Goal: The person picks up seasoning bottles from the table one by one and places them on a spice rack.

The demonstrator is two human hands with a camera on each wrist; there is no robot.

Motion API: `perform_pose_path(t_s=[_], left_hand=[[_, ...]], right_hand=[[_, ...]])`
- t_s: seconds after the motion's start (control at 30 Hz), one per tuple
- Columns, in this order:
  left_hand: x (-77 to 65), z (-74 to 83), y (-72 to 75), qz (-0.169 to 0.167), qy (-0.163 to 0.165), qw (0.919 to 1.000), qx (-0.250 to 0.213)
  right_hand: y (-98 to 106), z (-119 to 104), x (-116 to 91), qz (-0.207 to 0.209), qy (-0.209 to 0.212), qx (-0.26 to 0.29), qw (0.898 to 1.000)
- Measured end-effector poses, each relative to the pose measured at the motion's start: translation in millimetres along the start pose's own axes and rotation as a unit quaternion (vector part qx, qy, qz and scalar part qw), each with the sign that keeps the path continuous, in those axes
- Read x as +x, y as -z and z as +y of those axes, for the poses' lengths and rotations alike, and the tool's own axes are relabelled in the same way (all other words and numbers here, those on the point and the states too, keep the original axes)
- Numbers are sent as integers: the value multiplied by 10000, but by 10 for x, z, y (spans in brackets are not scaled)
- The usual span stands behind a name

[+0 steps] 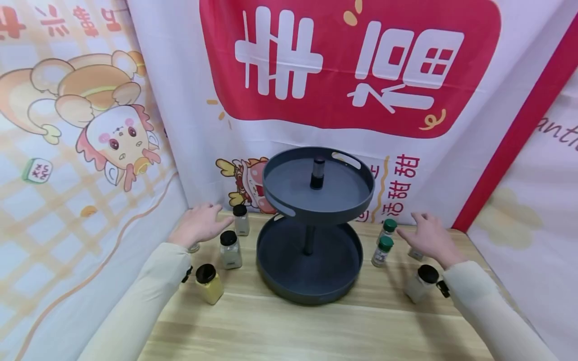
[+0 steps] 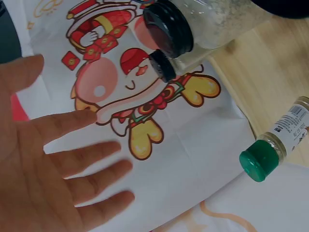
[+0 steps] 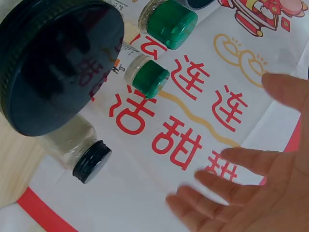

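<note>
My left hand (image 1: 200,223) hovers over the left group of spice jars, its fingers (image 2: 91,159) spread and holding nothing. Below it are a black-capped jar (image 1: 231,255), another farther back (image 1: 241,223) and one of yellow powder (image 1: 210,288). A green-capped bottle (image 2: 273,150), mostly hidden by this hand in the head view, shows in the left wrist view. On the other side, my right hand (image 1: 431,239) is raised with extended fingers, also holding nothing. Near it are two green-capped bottles (image 1: 381,254), a large black-capped jar (image 1: 419,287) and a smaller black-capped jar (image 3: 79,150), partly covered in the head view.
Between the hands stands a dark grey two-tier round tray (image 1: 311,296), its upper tier (image 1: 316,215) carried on a central post. The wooden table (image 1: 316,331) meets a printed cloth (image 1: 180,125) behind, and more cloth hangs at both sides.
</note>
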State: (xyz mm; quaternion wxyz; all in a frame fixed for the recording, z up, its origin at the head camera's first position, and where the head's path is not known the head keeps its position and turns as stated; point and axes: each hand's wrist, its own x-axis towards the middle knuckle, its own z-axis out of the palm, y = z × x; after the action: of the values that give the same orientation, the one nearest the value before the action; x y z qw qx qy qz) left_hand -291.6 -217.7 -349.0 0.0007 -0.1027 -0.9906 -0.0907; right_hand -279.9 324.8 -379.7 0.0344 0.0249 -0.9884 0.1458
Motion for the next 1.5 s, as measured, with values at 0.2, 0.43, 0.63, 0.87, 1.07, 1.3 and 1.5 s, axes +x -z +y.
perform_pose_path(t_s=[0.2, 0.43, 0.63, 0.87, 1.07, 1.3, 1.5], left_hand=[[-62, 75, 77, 370, -316, 9986, -185], [-204, 167, 102, 646, -543, 9960, -279], [-304, 250, 75, 591, -589, 9943, -667], [-428, 384, -5, 405, -565, 9953, -674], [-522, 532, -125, 623, -842, 9934, -476], [-610, 749, -284, 494, -918, 9926, -628], [-597, 858, -627, 539, -746, 9900, -1071]], right_hand=[[17, 17, -36, 87, 209, 195, 9996], [24, 19, -68, 59, 510, 272, 9983], [13, 42, -117, 9, 606, 162, 9980], [25, 48, -222, 15, 722, 85, 9973], [27, 42, -315, 65, 781, 54, 9969], [-29, 96, -429, 69, 693, 138, 9975], [-122, 179, -499, 351, 692, 213, 9968]])
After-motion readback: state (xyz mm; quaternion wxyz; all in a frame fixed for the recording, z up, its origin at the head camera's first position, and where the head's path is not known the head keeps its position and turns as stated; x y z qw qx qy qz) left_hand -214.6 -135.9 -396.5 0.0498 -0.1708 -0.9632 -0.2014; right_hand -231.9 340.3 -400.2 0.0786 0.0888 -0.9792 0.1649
